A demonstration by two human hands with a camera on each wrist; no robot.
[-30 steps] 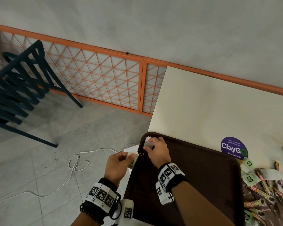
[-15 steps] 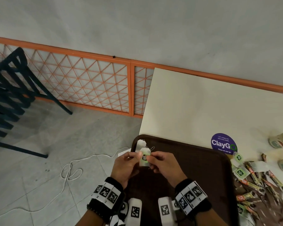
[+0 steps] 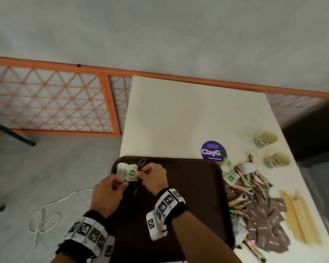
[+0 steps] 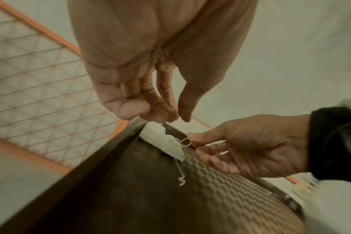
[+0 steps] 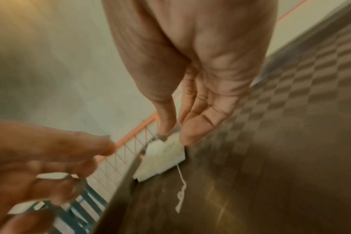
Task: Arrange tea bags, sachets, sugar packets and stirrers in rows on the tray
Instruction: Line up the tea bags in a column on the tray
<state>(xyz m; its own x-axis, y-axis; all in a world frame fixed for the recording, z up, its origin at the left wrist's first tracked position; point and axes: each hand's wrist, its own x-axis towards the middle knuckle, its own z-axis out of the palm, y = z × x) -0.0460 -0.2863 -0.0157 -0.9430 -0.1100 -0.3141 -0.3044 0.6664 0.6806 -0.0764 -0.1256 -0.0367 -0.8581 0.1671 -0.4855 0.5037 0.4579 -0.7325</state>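
A dark brown tray [image 3: 188, 196] lies on the white table. Two tea bags sit in its far left corner: a plain white one [image 3: 120, 168] and, just right of it, one with a green tag [image 3: 131, 173] [image 4: 164, 142] [image 5: 162, 158]. My right hand [image 3: 141, 172] [image 4: 192, 144] [image 5: 171, 134] pinches the tagged bag's string at its top edge. A loose end of string [image 4: 180, 178] trails over the tray floor. My left hand [image 3: 122, 184] [image 4: 175, 118] hovers at the bag's near left edge, thumb apart from the fingers, holding nothing.
Right of the tray lies a heap of green-tagged tea bags [image 3: 230, 177], stick sachets [image 3: 245, 188], brown packets [image 3: 264, 224] and wooden stirrers [image 3: 300, 217]. Two paper cups [image 3: 266, 139] and a purple sticker [image 3: 213, 152] sit farther back. A white cable [image 3: 46, 215] lies on the floor at left.
The tagged tea bag went from my left hand beyond the tray's left edge onto the tray corner beside the white bag. My right hand now pinches its string. The head view swung right.
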